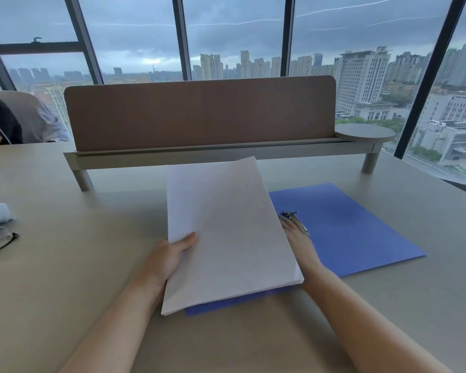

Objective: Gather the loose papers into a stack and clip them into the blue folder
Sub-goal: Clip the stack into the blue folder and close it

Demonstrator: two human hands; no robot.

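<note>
the paper stack point(226, 232) hides the left half of the open blue folder point(347, 227) and the right hand point(299, 238) fingers, blurred beside the metal clip point(296, 219); their grasp cannot be told. the left hand point(170, 259) pinches the stack's left edge, thumb on top. its long axis runs toward the counter point(65, 265) far edge, tilted up.

Just one view here, a wide-angle cam worn on the person's head, looking forward and down across the tabletop point(65, 278). Both forearms come in from the bottom edge, so it sits close over the left hand point(170, 254) and right hand point(299, 238), which land around mid-frame. The tilt is shallow enough that the upper half catches the desk divider point(199, 114) and the windows point(234, 36) behind it. Straight lines bow toward the edges. No second view to overlap with.
</note>
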